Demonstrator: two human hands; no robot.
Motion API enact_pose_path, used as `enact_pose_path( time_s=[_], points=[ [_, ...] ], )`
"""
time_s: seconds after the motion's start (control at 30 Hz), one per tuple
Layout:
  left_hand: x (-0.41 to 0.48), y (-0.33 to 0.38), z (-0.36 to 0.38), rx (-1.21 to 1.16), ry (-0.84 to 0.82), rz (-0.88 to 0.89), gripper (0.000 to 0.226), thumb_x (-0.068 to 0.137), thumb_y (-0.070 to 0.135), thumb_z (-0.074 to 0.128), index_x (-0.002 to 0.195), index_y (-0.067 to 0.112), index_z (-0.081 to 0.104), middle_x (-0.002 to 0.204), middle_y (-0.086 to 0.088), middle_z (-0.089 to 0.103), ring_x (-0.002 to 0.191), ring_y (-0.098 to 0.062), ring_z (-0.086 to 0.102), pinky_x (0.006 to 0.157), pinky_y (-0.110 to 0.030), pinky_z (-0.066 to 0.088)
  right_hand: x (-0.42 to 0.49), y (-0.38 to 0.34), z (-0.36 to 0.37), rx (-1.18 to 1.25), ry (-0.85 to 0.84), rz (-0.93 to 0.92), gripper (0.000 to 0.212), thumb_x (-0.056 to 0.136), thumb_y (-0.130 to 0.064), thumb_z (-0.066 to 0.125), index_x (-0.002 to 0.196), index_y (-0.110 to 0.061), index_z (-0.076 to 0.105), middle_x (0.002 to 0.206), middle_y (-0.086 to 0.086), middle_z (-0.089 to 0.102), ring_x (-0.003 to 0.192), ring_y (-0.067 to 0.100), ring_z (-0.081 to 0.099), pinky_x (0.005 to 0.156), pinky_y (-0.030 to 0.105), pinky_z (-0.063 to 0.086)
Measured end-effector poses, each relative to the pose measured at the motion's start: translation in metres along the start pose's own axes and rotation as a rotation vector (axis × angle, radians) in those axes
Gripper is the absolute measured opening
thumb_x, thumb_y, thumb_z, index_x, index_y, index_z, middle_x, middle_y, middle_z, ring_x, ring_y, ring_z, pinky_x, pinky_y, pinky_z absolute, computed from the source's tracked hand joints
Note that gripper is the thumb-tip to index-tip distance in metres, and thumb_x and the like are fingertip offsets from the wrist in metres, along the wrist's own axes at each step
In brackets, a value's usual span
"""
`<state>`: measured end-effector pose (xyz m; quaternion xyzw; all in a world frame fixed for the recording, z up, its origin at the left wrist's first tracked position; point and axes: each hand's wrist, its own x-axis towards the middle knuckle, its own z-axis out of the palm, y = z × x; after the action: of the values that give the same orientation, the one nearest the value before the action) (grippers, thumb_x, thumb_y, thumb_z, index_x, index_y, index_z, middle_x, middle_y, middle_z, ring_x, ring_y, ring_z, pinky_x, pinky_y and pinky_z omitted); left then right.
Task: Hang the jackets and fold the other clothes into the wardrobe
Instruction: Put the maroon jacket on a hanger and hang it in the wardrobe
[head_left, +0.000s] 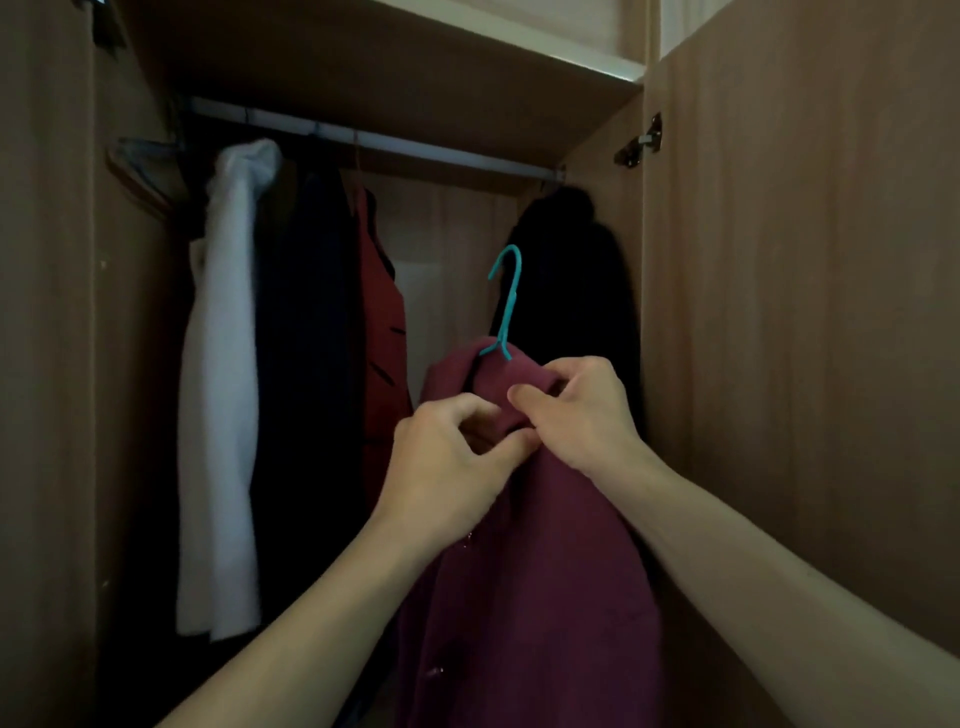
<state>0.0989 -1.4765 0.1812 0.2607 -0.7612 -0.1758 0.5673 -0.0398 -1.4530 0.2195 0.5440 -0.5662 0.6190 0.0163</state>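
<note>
Jacket: your maroon jacket (519, 571) is on the teal hanger (506, 306), held up inside the wardrobe (779, 364), in the gap between the red garment (382, 332) and the black one (571, 270)
Hook: well below the rail (395, 143), not on it
Left hand: your left hand (447, 467) pinches a fold of cloth just under the collar, fingers curled into it
Right hand: your right hand (576, 415) grips the top of the jacket near the hook's base, thumb over the cloth
Step, as judged: settling the jacket on the hanger before the lift to the rail
Risk, slip: you hold cloth, not hanger; lift like this and the jacket may slide off one arm
Risk, hook: it points left and stands tilted; raise it without turning it and it may miss the rail
Risk, neighbours: the gap is narrow; a wide swing could drag the red garment along
Hidden: hanger arms lie under cloth, so you cannot tell if both shoulders are seated
Cut off: jacket hem, wardrobe floor, any shelf for folded clothes
Hard to read: dim light; the dark garment beside the white one (223, 389) shows no detail
</note>
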Motion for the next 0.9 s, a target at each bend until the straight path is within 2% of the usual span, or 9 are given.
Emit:
enact_pose_path(
  time_s=[0.1, 0.17, 0.23, 0.33, 0.47, 0.57, 0.73, 0.8, 0.9],
  points=[
    [0.018, -0.011, 0.013, -0.022, 0.044, -0.004, 0.019, 0.079, 0.045, 0.077, 0.091, 0.030, 0.074, 0.078, 0.021, 0.072, 0.074, 0.005, 0.067, 0.067, -0.018, 0.054, 0.021, 0.006, 0.016, 0.079, 0.048, 0.037, 0.012, 0.079, -0.021, 0.074, 0.071, -0.012, 0.072, 0.062, 0.003, 0.071, 0.062, 0.018, 0.070, 0.060, 0.036, 0.058],
    [0.032, -0.017, 0.022, -0.054, 0.044, -0.023, 0.018, 0.082, 0.044, 0.075, 0.093, 0.030, 0.075, 0.078, 0.022, 0.072, 0.074, 0.006, 0.068, 0.068, -0.020, 0.055, 0.039, 0.012, 0.023, 0.097, 0.059, 0.036, 0.015, 0.079, -0.020, 0.075, 0.066, -0.014, 0.070, 0.053, -0.005, 0.066, 0.051, 0.006, 0.064, 0.049, 0.024, 0.050],
    [0.048, -0.022, 0.029, -0.101, 0.034, -0.065, 0.016, 0.082, 0.042, 0.073, 0.093, 0.031, 0.076, 0.079, 0.019, 0.074, 0.077, 0.003, 0.070, 0.074, -0.032, 0.060, 0.058, 0.017, 0.029, 0.112, 0.057, 0.026, 0.022, 0.078, -0.019, 0.075, 0.058, -0.015, 0.066, 0.042, -0.011, 0.057, 0.040, -0.002, 0.054, 0.039, 0.013, 0.037],
    [0.072, -0.024, 0.043, -0.132, 0.056, -0.067, 0.013, 0.083, 0.038, 0.074, 0.094, 0.031, 0.076, 0.081, 0.014, 0.076, 0.079, -0.003, 0.072, 0.076, -0.039, 0.061, 0.088, 0.026, 0.033, 0.170, 0.051, 0.011, 0.024, 0.077, -0.018, 0.076, 0.055, -0.013, 0.066, 0.043, -0.009, 0.056, 0.037, -0.002, 0.051, 0.036, 0.012, 0.034],
    [0.111, -0.020, 0.061, -0.133, 0.068, -0.069, 0.019, 0.081, 0.037, 0.075, 0.099, 0.031, 0.075, 0.086, 0.012, 0.076, 0.082, -0.006, 0.073, 0.077, -0.039, 0.061, 0.133, 0.033, 0.030, 0.249, 0.058, -0.013, 0.018, 0.076, -0.019, 0.075, 0.063, -0.007, 0.071, 0.054, 0.002, 0.066, 0.051, 0.011, 0.062, 0.043, 0.018, 0.041],
    [0.135, -0.021, 0.071, -0.164, 0.049, -0.051, 0.037, 0.079, 0.040, 0.074, 0.115, 0.031, 0.069, 0.098, 0.015, 0.075, 0.092, -0.003, 0.071, 0.083, -0.033, 0.059, 0.167, 0.037, 0.031, 0.300, 0.059, -0.030, 0.018, 0.075, -0.019, 0.076, 0.062, -0.008, 0.070, 0.054, 0.001, 0.067, 0.051, 0.012, 0.064, 0.042, 0.017, 0.041],
    [0.161, -0.030, 0.075, -0.220, -0.061, -0.083, 0.068, 0.070, 0.037, 0.076, 0.133, 0.031, 0.054, 0.108, 0.011, 0.074, 0.097, -0.006, 0.071, 0.086, -0.029, 0.057, 0.207, 0.045, 0.048, 0.358, 0.040, -0.043, 0.021, 0.077, -0.017, 0.075, 0.058, -0.015, 0.067, 0.041, -0.009, 0.060, 0.038, -0.001, 0.057, 0.034, 0.012, 0.036],
    [0.171, -0.034, 0.077, -0.127, -0.118, -0.090, 0.088, 0.060, 0.045, 0.081, 0.140, 0.029, 0.048, 0.122, 0.010, 0.067, 0.107, -0.004, 0.066, 0.092, -0.027, 0.055, 0.220, 0.050, 0.056, 0.380, 0.045, -0.034, 0.018, 0.078, -0.016, 0.075, 0.061, -0.013, 0.069, 0.039, -0.010, 0.057, 0.037, -0.003, 0.055, 0.032, 0.011, 0.035],
    [0.186, -0.042, 0.086, -0.022, -0.152, -0.119, 0.116, 0.045, 0.052, 0.084, 0.147, 0.029, 0.034, 0.139, 0.005, 0.052, 0.125, -0.014, 0.055, 0.102, -0.035, 0.050, 0.239, 0.057, 0.068, 0.393, 0.041, -0.017, 0.016, 0.079, -0.015, 0.074, 0.064, -0.009, 0.070, 0.043, -0.007, 0.058, 0.034, -0.001, 0.054, 0.030, 0.011, 0.032]
  ],
)
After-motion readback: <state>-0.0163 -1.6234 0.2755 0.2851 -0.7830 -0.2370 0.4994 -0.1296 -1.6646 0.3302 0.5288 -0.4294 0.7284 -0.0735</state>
